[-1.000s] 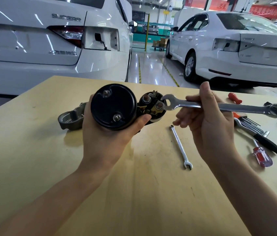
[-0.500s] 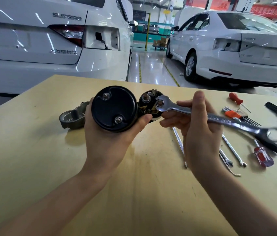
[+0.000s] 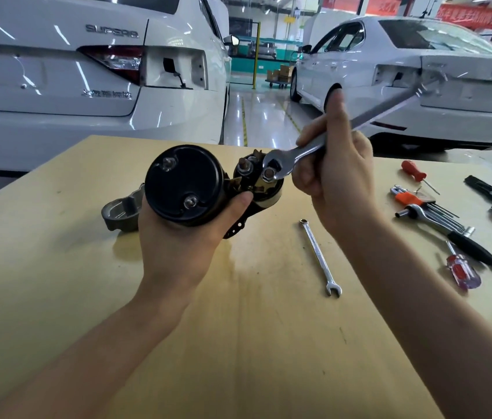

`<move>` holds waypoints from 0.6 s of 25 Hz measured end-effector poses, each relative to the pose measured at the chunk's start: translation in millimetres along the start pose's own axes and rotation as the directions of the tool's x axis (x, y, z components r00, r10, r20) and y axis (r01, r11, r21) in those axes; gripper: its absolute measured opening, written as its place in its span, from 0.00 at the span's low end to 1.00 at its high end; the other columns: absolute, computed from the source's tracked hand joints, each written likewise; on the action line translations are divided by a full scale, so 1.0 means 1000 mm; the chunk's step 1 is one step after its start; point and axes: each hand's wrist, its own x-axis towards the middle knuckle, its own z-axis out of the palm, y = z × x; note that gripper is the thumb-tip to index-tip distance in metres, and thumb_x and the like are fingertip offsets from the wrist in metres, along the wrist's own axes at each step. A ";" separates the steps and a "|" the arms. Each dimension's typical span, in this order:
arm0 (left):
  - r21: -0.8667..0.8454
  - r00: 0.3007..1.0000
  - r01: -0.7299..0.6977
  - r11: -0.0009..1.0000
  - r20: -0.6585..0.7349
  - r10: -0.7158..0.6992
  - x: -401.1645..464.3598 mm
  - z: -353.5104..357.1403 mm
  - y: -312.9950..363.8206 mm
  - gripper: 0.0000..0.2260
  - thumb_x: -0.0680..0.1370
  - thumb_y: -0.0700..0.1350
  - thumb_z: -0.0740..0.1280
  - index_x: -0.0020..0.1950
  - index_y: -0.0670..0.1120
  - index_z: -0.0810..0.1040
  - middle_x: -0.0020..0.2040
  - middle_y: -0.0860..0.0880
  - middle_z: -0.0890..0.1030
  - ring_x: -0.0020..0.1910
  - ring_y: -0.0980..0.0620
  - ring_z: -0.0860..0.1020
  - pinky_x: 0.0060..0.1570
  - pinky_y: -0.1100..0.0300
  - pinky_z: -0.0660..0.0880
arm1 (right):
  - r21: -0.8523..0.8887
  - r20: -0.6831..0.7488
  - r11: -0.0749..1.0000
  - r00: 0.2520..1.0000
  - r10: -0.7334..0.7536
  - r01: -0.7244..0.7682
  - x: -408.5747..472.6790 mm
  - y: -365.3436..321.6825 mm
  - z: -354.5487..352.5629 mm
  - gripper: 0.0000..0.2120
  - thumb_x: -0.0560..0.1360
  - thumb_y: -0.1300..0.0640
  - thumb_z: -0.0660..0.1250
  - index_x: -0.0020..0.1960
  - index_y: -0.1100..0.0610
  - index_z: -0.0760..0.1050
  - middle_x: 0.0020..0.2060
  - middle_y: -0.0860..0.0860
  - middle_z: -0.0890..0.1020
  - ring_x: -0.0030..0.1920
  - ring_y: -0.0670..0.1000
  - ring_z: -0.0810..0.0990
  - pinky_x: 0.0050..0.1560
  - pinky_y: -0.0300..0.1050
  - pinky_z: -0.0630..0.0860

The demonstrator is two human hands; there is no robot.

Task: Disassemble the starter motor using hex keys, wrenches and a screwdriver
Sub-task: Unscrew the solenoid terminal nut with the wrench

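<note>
Wrench (image 3: 305, 151) in your right hand (image 3: 334, 176) sits with its open end on a nut (image 3: 268, 176) at the small end of the starter motor (image 3: 184, 186), which your left hand (image 3: 178, 243) grips above the desk (image 3: 57, 267). Seat the jaws fully on the flats, brace the motor firmly, and pull in a steady arc so it doesn't slip.

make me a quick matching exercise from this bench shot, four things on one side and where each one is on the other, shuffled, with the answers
Things
1. starter motor
2. big wrench
3. small wrench
4. hex keys

Places
A. lying alone on the table between the forearms
B. gripped in the left hand
C. among the tools at the right of the table
D. held in the right hand, its head over a nut on the motor

Pairs: 1-B, 2-D, 3-A, 4-C
</note>
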 end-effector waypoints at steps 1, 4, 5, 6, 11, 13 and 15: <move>-0.012 1.000 0.008 1.000 -0.012 -0.008 0.000 0.001 0.000 0.31 0.52 0.60 0.77 0.52 0.54 0.76 0.45 0.64 0.81 0.48 0.68 0.78 0.48 0.75 0.71 | 0.102 -0.034 0.995 0.999 0.006 -0.002 -0.003 0.000 -0.002 0.26 0.82 0.46 0.55 0.30 0.55 0.76 0.18 0.53 0.72 0.17 0.49 0.66 0.22 0.36 0.62; -0.035 1.000 0.011 0.999 -0.026 -0.012 -0.001 0.000 0.001 0.29 0.54 0.59 0.77 0.52 0.53 0.77 0.45 0.65 0.82 0.48 0.68 0.78 0.48 0.75 0.71 | 0.153 0.009 0.988 1.000 -0.010 0.008 -0.029 0.005 -0.011 0.15 0.81 0.54 0.58 0.43 0.60 0.77 0.30 0.55 0.81 0.28 0.51 0.79 0.29 0.40 0.73; -0.039 1.000 0.005 0.999 -0.027 -0.006 -0.001 0.001 0.001 0.28 0.55 0.59 0.77 0.52 0.53 0.77 0.44 0.67 0.81 0.48 0.69 0.78 0.46 0.77 0.71 | 0.102 0.038 0.994 0.999 -0.036 0.032 -0.041 0.009 -0.015 0.10 0.80 0.58 0.60 0.45 0.61 0.76 0.33 0.56 0.82 0.33 0.53 0.82 0.32 0.41 0.75; -0.046 0.999 0.009 0.999 -0.032 -0.010 -0.001 0.001 0.000 0.28 0.55 0.59 0.77 0.52 0.53 0.77 0.43 0.68 0.81 0.47 0.70 0.78 0.45 0.78 0.70 | 0.048 0.056 0.996 0.996 -0.075 0.072 -0.052 0.013 -0.017 0.05 0.78 0.62 0.61 0.45 0.61 0.75 0.35 0.57 0.83 0.36 0.55 0.83 0.33 0.42 0.76; -0.080 1.000 0.021 0.997 -0.012 -0.022 -0.003 0.001 0.001 0.32 0.57 0.58 0.76 0.56 0.45 0.78 0.48 0.55 0.84 0.49 0.61 0.81 0.47 0.72 0.74 | -0.080 0.143 0.952 0.948 -0.284 0.297 -0.079 0.031 -0.010 0.02 0.73 0.63 0.63 0.44 0.58 0.73 0.38 0.56 0.83 0.39 0.57 0.82 0.37 0.45 0.76; -0.066 1.000 0.004 0.998 0.009 -0.004 -0.004 0.001 0.002 0.31 0.58 0.58 0.76 0.56 0.44 0.79 0.49 0.53 0.84 0.49 0.60 0.81 0.48 0.71 0.74 | -0.122 0.145 0.938 0.941 -0.305 0.323 -0.081 0.037 -0.005 0.03 0.74 0.60 0.62 0.46 0.55 0.73 0.40 0.55 0.83 0.42 0.55 0.82 0.40 0.44 0.76; -0.059 1.000 -0.019 0.998 0.017 0.020 -0.004 0.001 0.001 0.32 0.57 0.58 0.76 0.56 0.43 0.78 0.49 0.53 0.84 0.49 0.61 0.81 0.47 0.71 0.74 | -0.165 0.115 0.928 0.941 -0.319 0.335 -0.080 0.044 -0.005 0.03 0.76 0.59 0.61 0.48 0.52 0.72 0.42 0.52 0.83 0.45 0.53 0.82 0.42 0.42 0.75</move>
